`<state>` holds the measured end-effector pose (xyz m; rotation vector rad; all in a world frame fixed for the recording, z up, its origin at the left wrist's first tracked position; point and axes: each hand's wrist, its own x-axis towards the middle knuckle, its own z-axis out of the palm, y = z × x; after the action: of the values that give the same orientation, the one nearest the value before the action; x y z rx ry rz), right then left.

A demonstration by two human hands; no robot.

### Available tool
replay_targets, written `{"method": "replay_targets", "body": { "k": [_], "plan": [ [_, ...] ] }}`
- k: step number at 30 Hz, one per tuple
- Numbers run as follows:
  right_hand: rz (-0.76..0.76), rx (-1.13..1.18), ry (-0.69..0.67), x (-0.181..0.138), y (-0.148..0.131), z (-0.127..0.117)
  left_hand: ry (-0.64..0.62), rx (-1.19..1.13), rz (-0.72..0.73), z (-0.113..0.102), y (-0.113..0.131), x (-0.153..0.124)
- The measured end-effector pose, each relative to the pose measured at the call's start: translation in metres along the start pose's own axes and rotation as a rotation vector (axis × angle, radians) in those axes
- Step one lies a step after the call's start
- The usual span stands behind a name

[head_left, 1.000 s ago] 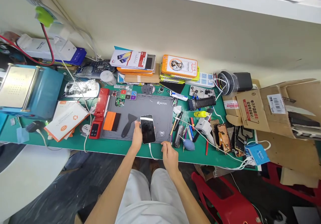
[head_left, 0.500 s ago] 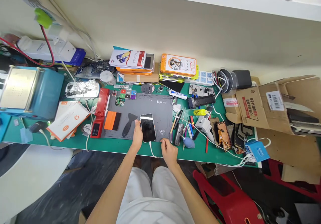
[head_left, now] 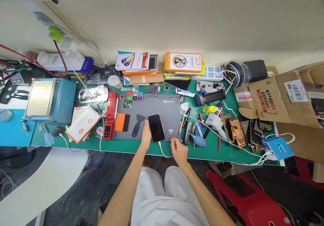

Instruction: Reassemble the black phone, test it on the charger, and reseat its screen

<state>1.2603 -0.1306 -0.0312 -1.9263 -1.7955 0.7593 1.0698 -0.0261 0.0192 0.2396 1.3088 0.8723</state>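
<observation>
A smartphone point(head_left: 156, 128) with a dark screen is gripped along its left edge by my left hand point(head_left: 145, 136), tilted up over the front of a grey repair mat point(head_left: 149, 106). From the phone's bottom end a white charging cable point(head_left: 162, 150) runs down to the table's front edge. My right hand point(head_left: 179, 151) is closed with curled fingers at the mat's front right corner, apart from the phone; whatever its fingers hold, if anything, is hidden. On the mat left of the phone lie a black plastic scraper point(head_left: 138, 124) and an orange and black squeegee card point(head_left: 122, 122).
A red device point(head_left: 110, 116) stands along the mat's left side. Pens, tools, a blue air blower point(head_left: 199, 141) and phone parts point(head_left: 238, 131) crowd the right. Boxes point(head_left: 183, 62) are stacked at the back. Cardboard boxes point(head_left: 268, 99) and a blue machine point(head_left: 62, 101) flank the table.
The camera view has shifted, so the whole scene sits further right. A bright band on the phone's top has gone from its screen. Both hands keep nearly the same pose.
</observation>
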Motion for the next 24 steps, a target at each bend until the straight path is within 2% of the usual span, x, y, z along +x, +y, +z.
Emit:
{"method": "replay_targets", "body": {
  "k": [11,24],
  "plan": [
    [-0.002,0.014,0.008,0.0,0.003,0.004,-0.081,-0.075,0.007,-0.003,0.013,-0.013],
    [0.01,0.001,0.001,0.0,0.003,0.005,-0.035,-0.103,0.034,-0.002,0.005,-0.007]
  ]
}}
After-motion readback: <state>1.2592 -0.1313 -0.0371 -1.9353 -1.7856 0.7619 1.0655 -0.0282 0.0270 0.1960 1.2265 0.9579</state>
